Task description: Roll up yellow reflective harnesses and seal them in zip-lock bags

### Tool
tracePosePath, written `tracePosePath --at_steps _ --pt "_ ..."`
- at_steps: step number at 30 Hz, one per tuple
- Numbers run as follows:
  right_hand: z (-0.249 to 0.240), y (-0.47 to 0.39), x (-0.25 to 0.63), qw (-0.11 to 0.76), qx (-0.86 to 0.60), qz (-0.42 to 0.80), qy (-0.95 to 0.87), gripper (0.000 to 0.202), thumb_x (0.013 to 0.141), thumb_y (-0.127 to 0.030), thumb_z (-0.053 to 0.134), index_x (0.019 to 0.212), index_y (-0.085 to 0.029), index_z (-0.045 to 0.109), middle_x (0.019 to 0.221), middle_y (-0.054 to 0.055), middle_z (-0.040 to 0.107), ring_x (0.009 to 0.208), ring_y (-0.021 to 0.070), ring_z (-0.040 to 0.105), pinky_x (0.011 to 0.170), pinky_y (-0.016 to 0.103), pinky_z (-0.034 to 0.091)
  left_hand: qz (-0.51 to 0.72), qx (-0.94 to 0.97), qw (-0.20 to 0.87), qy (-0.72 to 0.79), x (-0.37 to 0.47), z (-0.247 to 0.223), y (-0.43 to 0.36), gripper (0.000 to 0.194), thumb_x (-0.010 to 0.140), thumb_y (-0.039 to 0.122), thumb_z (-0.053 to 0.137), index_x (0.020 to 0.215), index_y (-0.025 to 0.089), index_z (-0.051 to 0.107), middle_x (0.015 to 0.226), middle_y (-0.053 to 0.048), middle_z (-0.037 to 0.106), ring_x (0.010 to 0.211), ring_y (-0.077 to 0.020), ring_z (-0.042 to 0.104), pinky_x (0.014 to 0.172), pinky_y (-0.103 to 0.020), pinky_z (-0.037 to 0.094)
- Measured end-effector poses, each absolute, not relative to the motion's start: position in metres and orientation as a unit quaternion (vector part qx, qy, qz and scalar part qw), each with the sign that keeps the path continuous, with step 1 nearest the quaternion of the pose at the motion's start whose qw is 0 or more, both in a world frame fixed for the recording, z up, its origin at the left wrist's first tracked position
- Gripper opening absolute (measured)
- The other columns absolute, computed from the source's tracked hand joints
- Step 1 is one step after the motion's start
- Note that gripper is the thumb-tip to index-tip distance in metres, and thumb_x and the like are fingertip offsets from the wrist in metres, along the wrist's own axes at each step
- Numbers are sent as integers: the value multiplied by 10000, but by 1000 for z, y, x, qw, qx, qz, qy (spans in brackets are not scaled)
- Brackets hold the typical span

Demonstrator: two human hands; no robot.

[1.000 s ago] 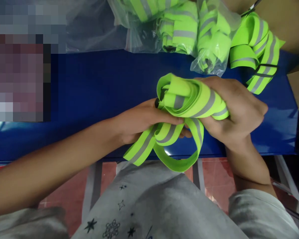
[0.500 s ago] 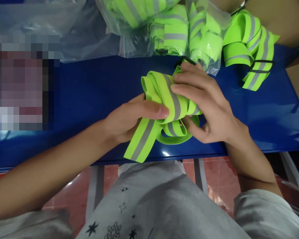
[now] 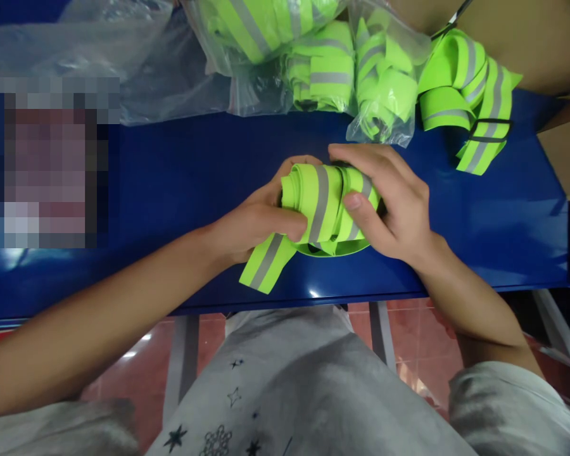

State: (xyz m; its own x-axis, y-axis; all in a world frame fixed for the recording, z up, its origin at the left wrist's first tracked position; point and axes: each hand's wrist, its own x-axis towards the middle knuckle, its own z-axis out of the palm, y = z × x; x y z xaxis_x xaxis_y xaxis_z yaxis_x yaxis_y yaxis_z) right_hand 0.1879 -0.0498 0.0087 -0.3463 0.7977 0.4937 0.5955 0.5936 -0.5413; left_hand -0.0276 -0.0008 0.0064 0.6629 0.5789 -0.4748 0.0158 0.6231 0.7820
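Observation:
A rolled neon yellow-green strap (image 3: 330,199) with a grey stripe is held between both hands above the blue table. My left hand (image 3: 270,212) grips the roll's left side, thumb in front and fingers behind. My right hand (image 3: 392,199) is wrapped round its right side, thumb on the front and fingers over the top. One flat strap end hangs down at the lower left, and a loop droops under the roll. The fingertips behind the roll are hidden.
Clear bags (image 3: 384,82) of similar straps lie at the back of the blue table (image 3: 180,183). A loose strap with a black buckle (image 3: 484,114) lies at the back right, beside cardboard boxes (image 3: 517,41). A blurred-out patch (image 3: 47,171) covers the left.
The roll has turned and looks more compact, with its lower loops drawn up. My left fingers now reach behind it, and my right thumb has come onto its front.

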Motion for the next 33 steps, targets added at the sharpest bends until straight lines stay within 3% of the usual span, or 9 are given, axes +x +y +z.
tracePosePath --at_steps 3,6,9,13,17,20,24,29,33 --pt "5 -48 187 394 -433 155 -796 456 1019 -322 638 1471 -309 586 1406 44 687 1303 237 666 1147 404 561 192 380 827 368 -26 6 1 659 532 123 639 1161 275 518 804 80 572 647 -92 578 615 -208 423" --pt "1 -44 190 416 -497 257 -717 601 940 -520 743 1483 -338 560 1367 37 709 1283 264 689 1085 423 604 214 388 825 351 -25 7 1 585 555 103 640 1091 261 466 798 89 528 664 -68 547 626 -195 390" --pt "-5 -42 192 410 -540 320 -661 604 860 -640 786 1355 -319 656 1289 30 746 1224 290 717 1008 462 643 227 402 810 361 -25 8 0 558 626 100 616 1145 221 454 813 93 516 703 -42 518 719 -194 387" --pt "-5 -47 185 420 -538 294 -669 476 854 -575 817 1230 -299 723 1211 2 775 1138 277 743 972 472 657 217 387 794 416 -22 10 0 603 653 91 602 1239 208 523 842 74 595 762 -77 562 762 -220 428" --pt "-3 -53 178 448 -542 236 -671 421 908 -552 771 1241 -300 715 1209 16 775 1139 279 747 995 478 656 214 349 812 415 -19 9 0 554 612 158 633 1162 207 680 861 8 724 924 -228 725 705 -256 512" --pt "-7 -53 175 462 -562 213 -652 392 972 -573 684 1252 -298 689 1207 23 769 1142 274 745 992 480 658 188 323 853 365 -18 4 -5 427 676 232 746 1103 217 755 932 -24 791 1012 -299 768 754 -318 609" --pt "-10 -55 165 478 -582 184 -631 380 980 -587 671 1226 -298 675 1183 22 770 1147 261 739 996 441 648 217 309 877 298 -17 -4 -13 407 800 347 873 1179 244 766 1048 -25 817 1111 -267 773 944 -340 645" --pt "-2 -59 151 546 -518 184 -632 276 1033 -494 624 1203 -297 717 1184 19 770 1145 217 730 1030 355 605 207 313 886 271 -19 -3 -14 412 740 245 946 1109 201 769 1020 -39 824 1010 -253 798 903 -344 660" --pt "5 -54 165 453 -500 243 -696 371 1075 -517 513 1266 -284 728 1307 58 739 1284 265 683 1112 432 567 217 338 867 295 -20 -1 -11 429 666 206 981 1039 188 769 1011 -29 822 970 -249 796 892 -358 659"
